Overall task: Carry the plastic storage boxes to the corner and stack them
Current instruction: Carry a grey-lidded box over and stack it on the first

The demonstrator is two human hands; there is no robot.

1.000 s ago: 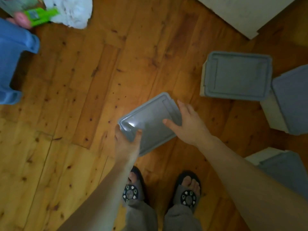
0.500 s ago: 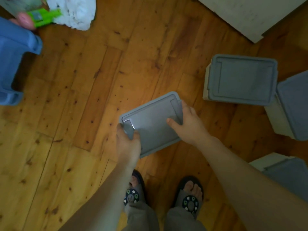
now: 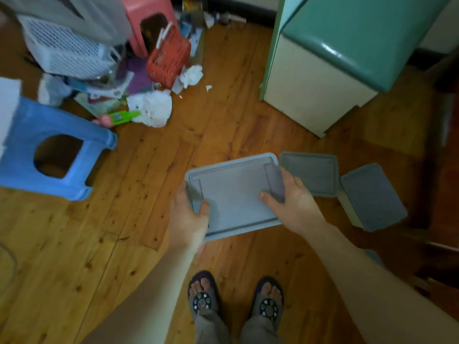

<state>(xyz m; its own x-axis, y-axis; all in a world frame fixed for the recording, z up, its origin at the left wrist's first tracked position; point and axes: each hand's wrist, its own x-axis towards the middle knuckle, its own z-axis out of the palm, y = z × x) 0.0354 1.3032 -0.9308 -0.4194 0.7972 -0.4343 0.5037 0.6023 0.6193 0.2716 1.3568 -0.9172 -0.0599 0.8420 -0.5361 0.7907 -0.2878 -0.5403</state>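
The box (image 3: pixel 236 194) is up off the floor (image 3: pixel 149 175), held lid-up in front of the person, above the feet (image 3: pixel 236 299). Its long axis runs left to right, tilted a little, the right end higher in the view. Left hand (image 3: pixel 190 219) grips the near-left corner, thumb curled over the lid, fingers hidden beneath. Right hand (image 3: pixel 294 203) grips the right short end, thumb on top. Just beyond the right end, a second box (image 3: pixel 311 173) sits on the floor, and a third box (image 3: pixel 372 197) lies beside that one, angled. Farther out: a blue stool (image 3: pixel 49 147) at left, a red basket (image 3: pixel 167 55) among clutter, a green cabinet (image 3: pixel 347 45) at upper right.
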